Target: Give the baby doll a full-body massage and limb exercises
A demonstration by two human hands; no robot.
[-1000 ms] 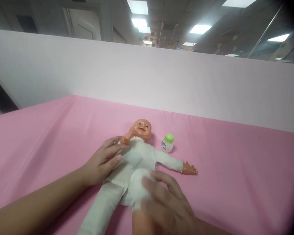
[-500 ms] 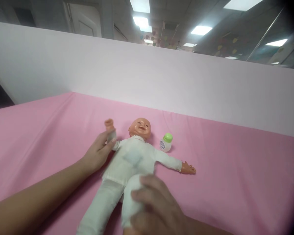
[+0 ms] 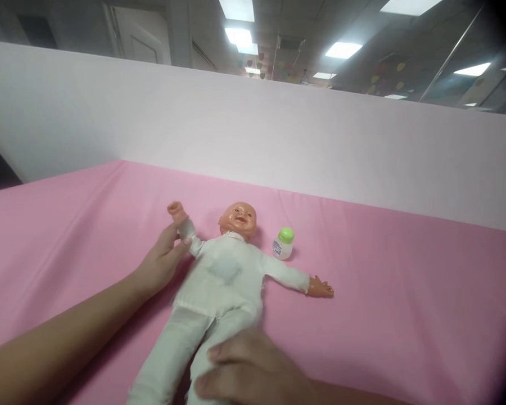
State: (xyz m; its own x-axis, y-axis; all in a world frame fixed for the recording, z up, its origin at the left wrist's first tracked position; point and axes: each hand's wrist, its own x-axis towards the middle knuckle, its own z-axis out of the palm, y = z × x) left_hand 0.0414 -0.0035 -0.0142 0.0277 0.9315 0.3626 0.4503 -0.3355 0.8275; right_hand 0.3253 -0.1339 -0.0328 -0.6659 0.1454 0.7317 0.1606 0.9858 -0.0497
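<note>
A baby doll (image 3: 236, 270) with a white cloth body and a hard plastic head lies face up, its arms spread. My left hand (image 3: 164, 260) is closed round the sleeve of the doll's arm on the left, just below its plastic hand (image 3: 177, 211). Low in the view, my right hand (image 3: 253, 368) lies over the doll's leg on the right, fingers curled across the cloth. The lower end of that leg is hidden by my hand and the frame edge. A bluish stain marks the doll's chest.
A small clear bottle with a green cap (image 3: 284, 243) stands beside the doll's head. Pink sheeting (image 3: 383, 281) with soft creases covers the surface. Behind it rises a white wall or panel (image 3: 253, 135), with ceiling lights above.
The doll's bent leg has come down flatter, with my right hand moving lower and left over it. The doll's left-side arm has swung outward to the left in my left hand.
</note>
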